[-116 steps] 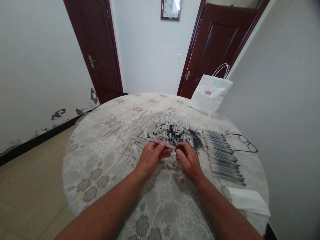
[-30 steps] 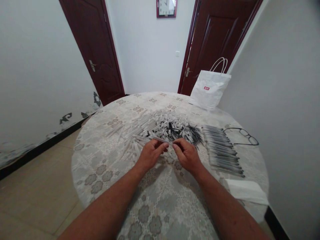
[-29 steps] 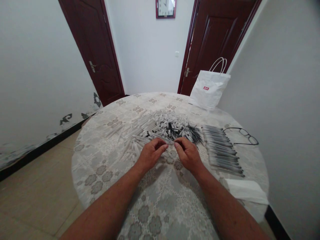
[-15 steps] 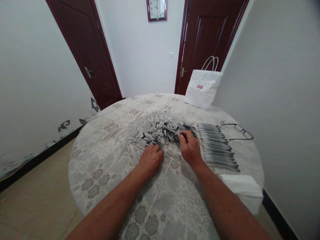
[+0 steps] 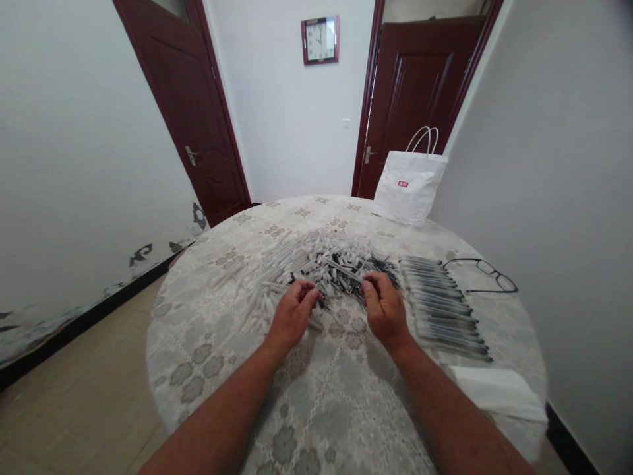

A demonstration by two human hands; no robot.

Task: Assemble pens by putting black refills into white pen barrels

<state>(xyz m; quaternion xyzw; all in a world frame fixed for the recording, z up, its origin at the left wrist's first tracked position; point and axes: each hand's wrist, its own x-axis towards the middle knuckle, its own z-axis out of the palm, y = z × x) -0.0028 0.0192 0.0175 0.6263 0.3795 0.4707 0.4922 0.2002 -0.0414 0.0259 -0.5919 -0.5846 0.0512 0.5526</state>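
Note:
A heap of loose pen parts [image 5: 281, 264], with whitish barrels, white pieces and dark pieces, lies on the round table in front of me. My right hand [image 5: 386, 309] is closed at the heap's right side, pinching a pale pen barrel [image 5: 342, 268] that points up and to the left over the pile. At the near edge of the heap, my left hand [image 5: 293, 313] is closed with thumb and fingertips together. Whatever is in that pinch is too small to make out. Right of my right hand lies a row of pens [image 5: 440, 300] with dark ends, side by side.
Black-framed glasses [image 5: 487, 274] lie beyond the row. A white paper bag [image 5: 410, 188] stands at the table's back right. A folded white sheet [image 5: 499, 392] is near the right edge. The patterned tablecloth [image 5: 198, 353] covers the table.
My left hand has lifted from the near edge of the heap, its fingers now pinched and turned up. The barrel at my right hand shows more clearly. The view has tilted up slightly.

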